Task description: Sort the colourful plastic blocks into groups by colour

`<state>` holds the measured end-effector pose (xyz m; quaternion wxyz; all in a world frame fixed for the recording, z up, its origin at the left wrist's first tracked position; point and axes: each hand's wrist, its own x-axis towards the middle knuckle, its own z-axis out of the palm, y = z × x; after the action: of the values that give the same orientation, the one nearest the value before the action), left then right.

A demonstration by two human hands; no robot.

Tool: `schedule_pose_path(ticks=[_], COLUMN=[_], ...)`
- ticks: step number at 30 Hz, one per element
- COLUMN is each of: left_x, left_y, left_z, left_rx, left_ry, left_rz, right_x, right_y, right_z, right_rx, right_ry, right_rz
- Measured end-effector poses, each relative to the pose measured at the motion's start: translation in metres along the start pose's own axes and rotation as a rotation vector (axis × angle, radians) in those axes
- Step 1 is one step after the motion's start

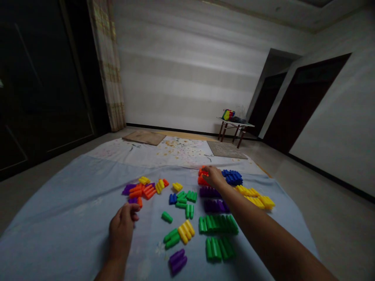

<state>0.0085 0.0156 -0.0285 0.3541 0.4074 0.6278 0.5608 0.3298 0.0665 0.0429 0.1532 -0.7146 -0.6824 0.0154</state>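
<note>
My left hand (123, 220) is on the cloth just below a mixed pile, its fingers loosely bent and apart, holding nothing that I can see. Nearest to it are orange plastic blocks (149, 191) with rounded ends, and a purple block (129, 189). My right hand (215, 176) reaches out to the far end of the sorted rows, its fingers pinched on an orange block (203, 178); the hand partly covers the orange group. Beside it are dark blue blocks (233, 177), and nearer to me purple rows (216, 206), partly behind my right forearm.
Green rows (218, 225) lie nearer to me, yellow blocks (258, 200) to the right. Loose green pieces (191, 196), a yellow block (186, 232) and a purple block (177, 262) lie mid-cloth (73, 218). Two flat mats (144, 137) and a small table (234, 121) are farther off.
</note>
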Motion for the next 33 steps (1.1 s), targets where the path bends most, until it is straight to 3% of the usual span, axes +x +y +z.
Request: schedule_pose_path(ticks=[8,14,17,20,26,33], left_x=[-0.005,-0.001,0.002,0.004,0.003,0.005], left_y=[-0.002,-0.007,-0.010,-0.012,-0.011,-0.010], left_z=[-0.003,-0.004,-0.002,-0.001,0.000,0.000], left_rx=[-0.028,-0.133,-0.280,-0.383,-0.471,-0.537], left_ry=[0.018,0.225,0.318,0.321,0.287,0.304], left_rz=[0.054,0.109,0.045,-0.043,-0.131,-0.119], right_x=[-0.010,0.010,0.019,0.025,0.026,0.000], right_y=[-0.095,-0.177,-0.215,-0.241,-0.253,-0.230], right_z=[0.031,0.061,0.077,0.091,0.099,0.076], right_rx=[0.157,0.139,0.089,0.021,-0.103,-0.148], right_ry=[-0.096,-0.141,-0.187,-0.218,-0.263,-0.290], right_rz=[-0.302,-0.451,-0.492,-0.519,-0.526,-0.562])
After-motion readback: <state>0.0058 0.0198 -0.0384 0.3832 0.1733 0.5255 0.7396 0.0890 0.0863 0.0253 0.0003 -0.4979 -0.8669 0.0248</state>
